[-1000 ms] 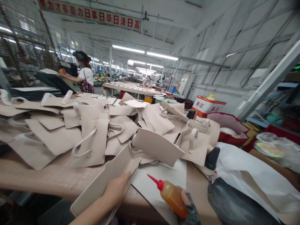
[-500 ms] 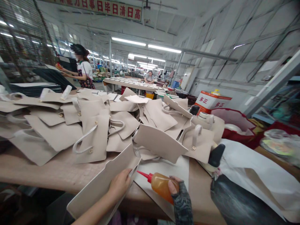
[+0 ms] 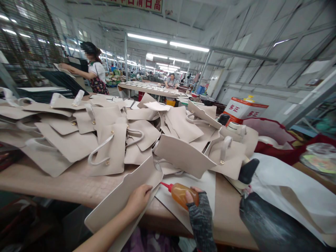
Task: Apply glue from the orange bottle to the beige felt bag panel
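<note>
The left hand (image 3: 138,200) lies flat on a long beige panel (image 3: 123,196), its fingers closed over the panel's upper right edge and pinning it, so the piece stays tilted with that edge lifted off the surface (image 3: 65,185) while its lower end hangs past the near rim. Held this way, the raised edge faces the glue bottle (image 3: 181,193) just to the right of the panel. The right hand (image 3: 197,206), in a dark patterned fingerless glove, wraps its fingers round the amber bottle and lays it nearly level, so the red nozzle (image 3: 166,184) points left at the panel's lifted edge and stops just short of it; whether it touches I cannot tell. Under the bottle, right of the panel, a white sheet (image 3: 202,182) covers the surface, probably there to catch stray glue. Behind the panel a loose heap of cut beige pieces with handles (image 3: 112,140) spreads across the surface, within easy reach. Far right of the panel lie a white fabric bag (image 3: 283,196) and a dark black-capped container (image 3: 246,171); beyond the heap stands a red and white tin (image 3: 245,110). Far back and left of the panel, another person (image 3: 96,75) works at a separate bench
</note>
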A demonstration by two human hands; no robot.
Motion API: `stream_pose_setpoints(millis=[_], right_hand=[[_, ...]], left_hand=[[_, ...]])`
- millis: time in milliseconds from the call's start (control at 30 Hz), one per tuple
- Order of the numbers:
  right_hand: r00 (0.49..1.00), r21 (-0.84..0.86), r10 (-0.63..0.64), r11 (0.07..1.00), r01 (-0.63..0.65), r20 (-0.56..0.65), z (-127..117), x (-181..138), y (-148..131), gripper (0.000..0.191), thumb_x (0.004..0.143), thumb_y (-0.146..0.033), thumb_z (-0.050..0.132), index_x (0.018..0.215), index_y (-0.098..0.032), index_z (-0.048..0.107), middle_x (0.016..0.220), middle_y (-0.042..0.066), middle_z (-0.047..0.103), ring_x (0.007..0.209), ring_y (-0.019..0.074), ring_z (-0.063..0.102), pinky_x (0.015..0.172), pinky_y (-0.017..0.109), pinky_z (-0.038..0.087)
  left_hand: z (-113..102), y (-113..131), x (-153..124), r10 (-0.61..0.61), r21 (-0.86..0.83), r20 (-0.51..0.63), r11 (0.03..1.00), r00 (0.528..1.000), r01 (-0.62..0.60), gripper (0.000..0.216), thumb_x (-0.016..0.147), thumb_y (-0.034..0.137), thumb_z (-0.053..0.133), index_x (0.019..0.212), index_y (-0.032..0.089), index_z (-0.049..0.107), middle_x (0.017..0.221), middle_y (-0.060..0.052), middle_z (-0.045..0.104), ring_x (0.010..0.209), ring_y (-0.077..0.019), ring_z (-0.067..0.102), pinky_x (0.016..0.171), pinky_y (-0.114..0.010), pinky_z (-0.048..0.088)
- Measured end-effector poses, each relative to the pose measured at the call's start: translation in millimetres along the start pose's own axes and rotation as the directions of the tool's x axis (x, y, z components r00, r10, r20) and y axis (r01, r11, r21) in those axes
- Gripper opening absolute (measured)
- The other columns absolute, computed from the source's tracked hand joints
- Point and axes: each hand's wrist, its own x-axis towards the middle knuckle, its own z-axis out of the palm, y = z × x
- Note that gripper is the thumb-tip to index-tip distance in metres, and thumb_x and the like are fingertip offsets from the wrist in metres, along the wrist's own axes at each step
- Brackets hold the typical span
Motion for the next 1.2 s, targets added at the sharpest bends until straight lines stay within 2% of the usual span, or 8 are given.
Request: stream_pose_setpoints(millis=[133, 200, 333, 567, 733, 967, 1200], right_hand=[[0.997, -0.068, -0.046, 0.996, 0.05, 0.064, -3.2, 2.9, 4.1, 0.044, 0.076, -0.056, 0.054, 0.096, -0.017, 0.057, 0.094, 0.012, 0.063, 0.087, 0.0245, 0.061, 0.08, 0.038, 0.049], [0.997, -0.1, -0.054, 0.993, 0.06, 0.058, -5.0, 3.0, 0.7, 0.044, 0.078, -0.056, 0.051, 0.095, -0.016, 0.057, 0.094, 0.013, 0.063, 0.087, 0.0254, 0.06, 0.082, 0.039, 0.048], [0.996, -0.106, -0.046, 0.993, 0.054, 0.075, -7.7, 0.7, -8.8, 0.041, 0.082, -0.055, 0.048, 0.095, -0.018, 0.056, 0.094, 0.011, 0.063, 0.087, 0.0243, 0.06, 0.081, 0.037, 0.048], [0.996, -0.058, -0.013, 0.998, 0.018, 0.093, -6.6, -1.1, 0.0, 0.045, 0.079, -0.06, 0.049, 0.094, -0.018, 0.057, 0.093, 0.01, 0.064, 0.087, 0.0242, 0.06, 0.08, 0.037, 0.048], [0.99, -0.057, 0.081, 0.996, -0.075, 0.119, -6.1, -7.0, 5.0, 0.045, 0.077, -0.061, 0.051, 0.094, -0.019, 0.056, 0.093, 0.009, 0.063, 0.084, 0.0234, 0.06, 0.08, 0.037, 0.048], [0.999, -0.047, -0.024, 0.999, 0.026, 0.037, -7.5, -6.7, -6.3, 0.036, 0.083, -0.052, 0.049, 0.096, -0.019, 0.055, 0.095, 0.009, 0.062, 0.088, 0.0215, 0.059, 0.079, 0.032, 0.047], [0.985, -0.057, 0.061, 0.997, -0.052, 0.161, -8.5, -7.6, -3.2, 0.04, 0.077, -0.055, 0.053, 0.092, -0.018, 0.058, 0.09, 0.009, 0.064, 0.083, 0.0235, 0.061, 0.078, 0.035, 0.048]], left_hand=[[1.4, -1.6, -0.2, 0.011, -0.005, 0.002, 1.0, 1.0, -0.011, 0.033, 0.084, 0.021, 0.044, 0.107, 0.015, 0.068, 0.109, -0.008, 0.068, 0.102, -0.021, 0.061, 0.091, -0.027, 0.044], [0.8, -1.7, -0.4, 0.019, -0.007, 0.004, 1.0, 1.0, -0.019, 0.033, 0.084, 0.021, 0.044, 0.107, 0.016, 0.068, 0.11, -0.008, 0.068, 0.102, -0.021, 0.061, 0.091, -0.027, 0.044], [-1.1, -0.2, -0.5, 0.027, -0.006, 0.01, 1.0, 1.0, -0.027, 0.034, 0.083, 0.02, 0.045, 0.107, 0.013, 0.068, 0.109, -0.01, 0.068, 0.102, -0.022, 0.061, 0.091, -0.028, 0.044], [0.5, -1.5, 1.0, 0.024, -0.006, 0.015, 1.0, 1.0, -0.024, 0.034, 0.083, 0.02, 0.046, 0.109, 0.012, 0.067, 0.11, -0.01, 0.068, 0.103, -0.0224, 0.061, 0.092, -0.029, 0.044], [1.1, -3.1, 0.5, 0.021, -0.008, 0.015, 1.0, 1.0, -0.021, 0.034, 0.083, 0.021, 0.046, 0.109, 0.013, 0.067, 0.111, -0.009, 0.068, 0.103, -0.0215, 0.061, 0.092, -0.027, 0.043], [-2.3, 1.2, -2.9, 0.023, 0.0, 0.022, 1.0, 0.999, -0.023, 0.033, 0.082, 0.02, 0.048, 0.109, 0.013, 0.067, 0.11, -0.01, 0.068, 0.103, -0.0225, 0.061, 0.091, -0.028, 0.044], [-2.4, 1.5, -2.2, 0.027, -0.009, 0.016, 1.0, 1.0, -0.027, 0.033, 0.083, 0.021, 0.048, 0.108, 0.012, 0.067, 0.109, -0.011, 0.068, 0.102, -0.0233, 0.061, 0.091, -0.029, 0.044]])
